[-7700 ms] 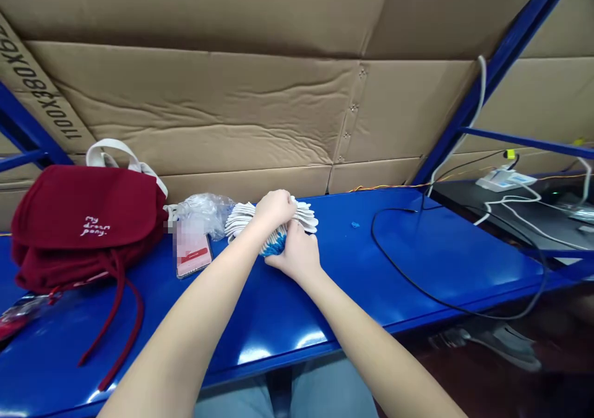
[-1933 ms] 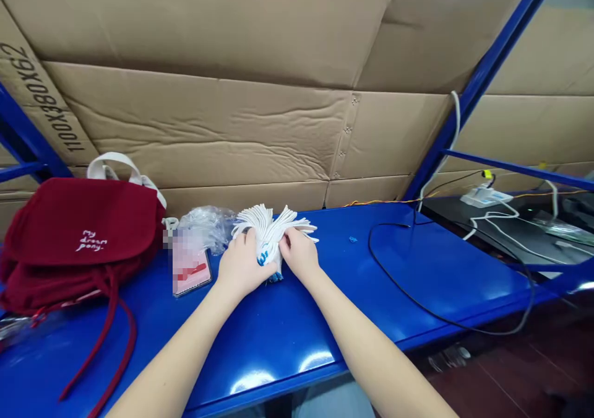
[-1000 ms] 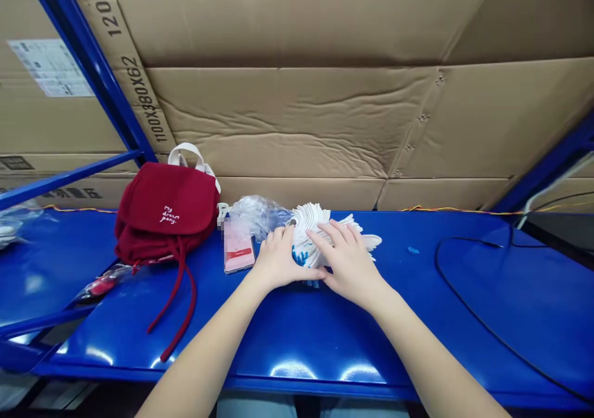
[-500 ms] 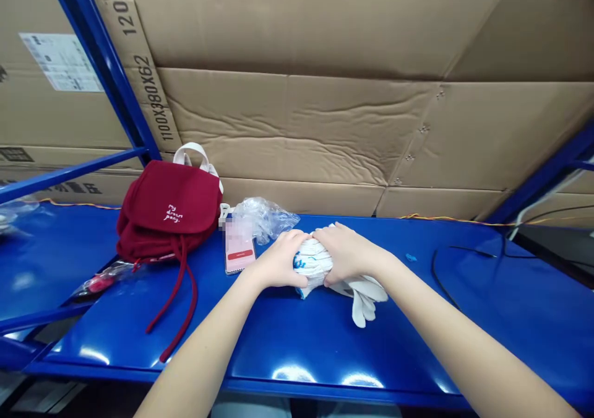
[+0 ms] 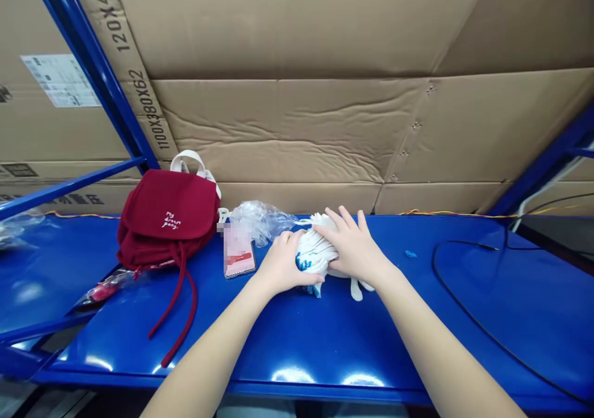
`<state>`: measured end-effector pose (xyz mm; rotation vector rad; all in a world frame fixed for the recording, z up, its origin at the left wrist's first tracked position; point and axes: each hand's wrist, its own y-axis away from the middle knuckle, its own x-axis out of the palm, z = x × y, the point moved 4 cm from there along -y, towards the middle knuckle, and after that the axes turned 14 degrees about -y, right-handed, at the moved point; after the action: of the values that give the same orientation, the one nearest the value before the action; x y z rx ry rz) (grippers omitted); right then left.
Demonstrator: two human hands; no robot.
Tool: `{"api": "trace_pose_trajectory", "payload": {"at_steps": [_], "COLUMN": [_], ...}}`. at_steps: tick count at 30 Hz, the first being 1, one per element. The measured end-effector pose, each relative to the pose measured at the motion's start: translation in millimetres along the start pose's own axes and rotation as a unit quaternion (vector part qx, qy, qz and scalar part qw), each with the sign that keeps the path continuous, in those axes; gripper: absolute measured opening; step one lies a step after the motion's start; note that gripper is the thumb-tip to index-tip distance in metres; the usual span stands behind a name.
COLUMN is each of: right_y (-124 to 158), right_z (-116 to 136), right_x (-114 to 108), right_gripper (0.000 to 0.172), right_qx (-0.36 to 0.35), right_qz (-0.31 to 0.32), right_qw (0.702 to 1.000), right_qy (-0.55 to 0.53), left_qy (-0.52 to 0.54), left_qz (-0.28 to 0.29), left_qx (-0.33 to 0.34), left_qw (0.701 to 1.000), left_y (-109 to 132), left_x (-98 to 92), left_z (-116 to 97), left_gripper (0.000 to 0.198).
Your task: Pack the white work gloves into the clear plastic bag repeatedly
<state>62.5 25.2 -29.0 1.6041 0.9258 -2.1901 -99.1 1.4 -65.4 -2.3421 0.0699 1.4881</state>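
A bundle of white knit gloves (image 5: 316,251) with blue edging lies on the blue shelf (image 5: 297,343). My left hand (image 5: 285,263) is wrapped round the bundle's left side, thumb across the front and fingers behind. On the right side, my right hand (image 5: 350,244) rests against the gloves with its fingers stretched out and spread. A few loose glove fingers (image 5: 356,290) stick out below my right palm. Part of the bundle is hidden under both hands.
Left of my hands are a crumpled clear plastic bag (image 5: 262,220), a phone-like pink item (image 5: 239,254) and a dark red backpack (image 5: 171,213) with hanging cords. A black cable (image 5: 468,309) curves along the right. Cardboard (image 5: 278,114) stands behind the shelf.
My right hand has loosened from a grip to spread fingers. The glove bundle has turned a little, and fewer loose glove fingers show at its right. The view has shifted slightly.
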Motion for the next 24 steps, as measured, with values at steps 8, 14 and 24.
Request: {"api": "trace_pose_trajectory", "payload": {"at_steps": [8, 14, 24], "right_y": [17, -19, -14], "right_z": [-29, -40, -30], "right_x": [4, 14, 10], "right_gripper": [0.038, 0.109, 0.072], "right_qx": [0.249, 0.264, 0.096], "right_qz": [-0.043, -0.002, 0.081], "right_qw": [0.957, 0.951, 0.981], "right_qy": [-0.141, -0.162, -0.148], "left_qy": [0.065, 0.020, -0.068], "left_qz": [0.003, 0.018, -0.055], "left_qx": [-0.020, 0.116, 0.069], "left_qw": [0.998, 0.993, 0.994], "left_y": [6, 9, -3], "left_x": [13.8, 19.3, -3.5], "left_z": [-15, -39, 3], "left_gripper": [0.081, 0.068, 0.037]}}
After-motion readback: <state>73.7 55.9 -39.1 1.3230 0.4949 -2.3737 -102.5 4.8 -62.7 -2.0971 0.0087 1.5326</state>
